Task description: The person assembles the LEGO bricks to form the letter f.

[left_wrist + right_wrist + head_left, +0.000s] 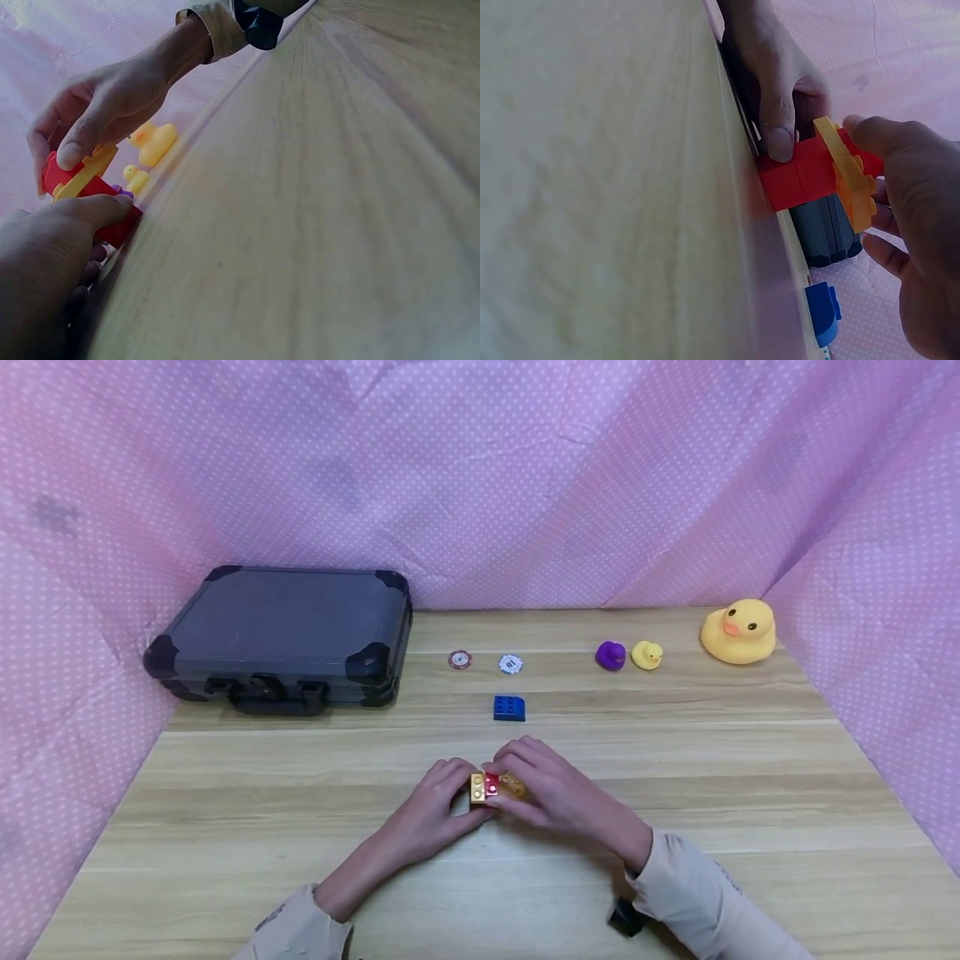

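Both hands hold a small stack of toy building bricks in the middle of the table. Its lower part is red brick [784, 184], with a yellow-orange brick [847, 172] across it and a smaller red brick [56, 174] on top. My left hand [433, 808] grips the lower red part from the left, its thumb along the near side. From the right, my right hand [551, 787] pinches the upper red brick between thumb and fingers. The fingers partly hide the stack. A blue brick [509, 708] lies beyond the hands, apart from them.
A dark grey case [285, 627] lies at the back left. Two poker chips, one red-rimmed [460, 659] and one white [511, 664], lie behind the blue brick. A purple duck [611, 655], a small yellow duck [647, 654] and a large yellow duck [738, 632] stand at the back right.
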The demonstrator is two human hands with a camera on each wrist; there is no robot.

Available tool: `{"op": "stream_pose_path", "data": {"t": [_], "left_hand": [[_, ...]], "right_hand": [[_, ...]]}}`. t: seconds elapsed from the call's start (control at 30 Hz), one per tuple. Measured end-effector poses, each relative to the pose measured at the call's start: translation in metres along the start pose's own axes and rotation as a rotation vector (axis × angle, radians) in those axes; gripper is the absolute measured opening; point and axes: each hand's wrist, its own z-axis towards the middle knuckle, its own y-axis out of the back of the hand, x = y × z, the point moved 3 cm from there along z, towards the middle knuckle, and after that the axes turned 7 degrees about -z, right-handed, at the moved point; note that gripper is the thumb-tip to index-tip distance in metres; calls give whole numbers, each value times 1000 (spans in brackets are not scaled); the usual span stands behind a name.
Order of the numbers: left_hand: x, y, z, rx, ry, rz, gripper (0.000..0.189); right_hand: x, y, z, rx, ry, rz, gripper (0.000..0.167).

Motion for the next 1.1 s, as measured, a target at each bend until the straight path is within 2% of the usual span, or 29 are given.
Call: {"op": "stream_pose_path", "data": {"t": [0.23, 0.43, 0.77, 0.97, 1.1], "left_hand": [[-1, 0, 1, 2, 2, -13, 36], [-2, 0, 3, 19, 30, -18, 34], [-2, 0, 1, 1, 29, -15, 35], [-1, -1, 0, 2, 40, -22, 35], [-2, -1, 0, 5, 34, -17, 34]], "right_hand": [[-2, 1, 0, 46, -66, 55, 37], [-9, 5, -2, 17, -96, 94, 43], [-47, 14, -3, -86, -183, 58, 31], [-67, 12, 2, -102, -246, 43, 27], [-77, 9, 3, -101, -319, 73, 27]]}}
